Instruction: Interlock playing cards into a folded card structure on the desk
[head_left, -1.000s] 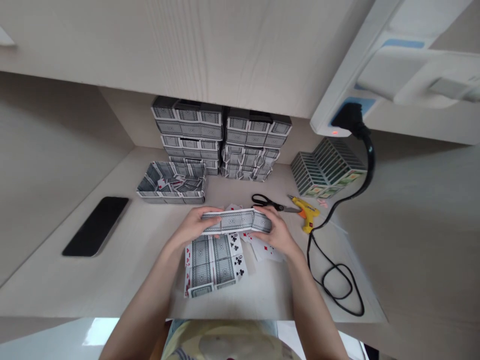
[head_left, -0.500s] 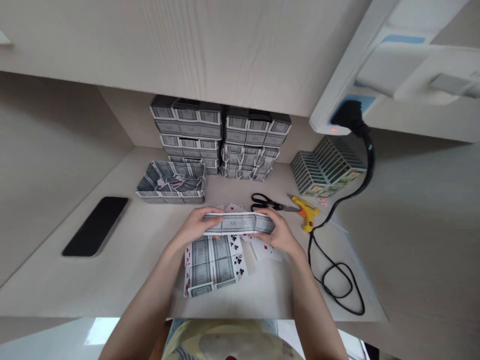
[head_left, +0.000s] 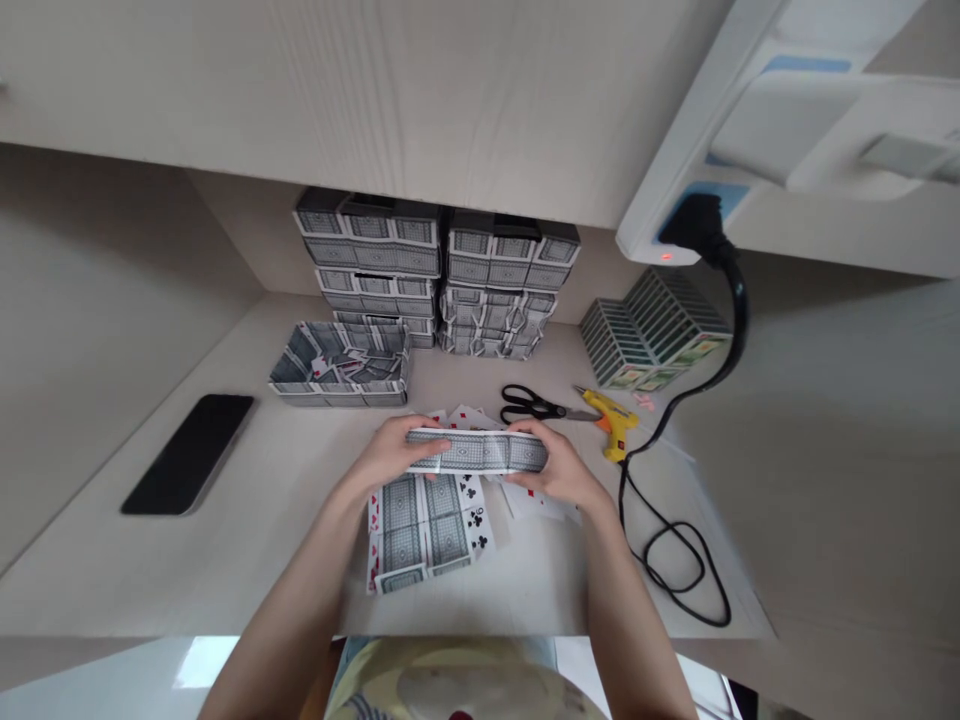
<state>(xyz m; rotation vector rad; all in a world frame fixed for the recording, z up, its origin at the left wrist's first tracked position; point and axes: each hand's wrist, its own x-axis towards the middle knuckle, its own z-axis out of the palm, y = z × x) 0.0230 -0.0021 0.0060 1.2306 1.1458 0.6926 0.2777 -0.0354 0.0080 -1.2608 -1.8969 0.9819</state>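
Observation:
A long strip of joined playing cards, grey patterned backs showing, is held level above the desk. My left hand grips its left end, thumb lying across the face. At the other end my right hand pinches the strip between thumb and fingers. Just below on the desk lies a flat panel of joined playing cards, with hearts and clubs showing along its sides. Loose playing cards lie face up under and beside the strip, partly hidden by my right hand.
An open card-built box with card scraps stands back left, before stacked card boxes. Black scissors, a yellow glue gun and its looping black cord are to the right. A phone lies left; green-striped card stacks sit back right.
The strip has tipped slightly and sits a touch lower, still held at both ends. My left thumb has slid a little inward along it. The view has shifted slightly.

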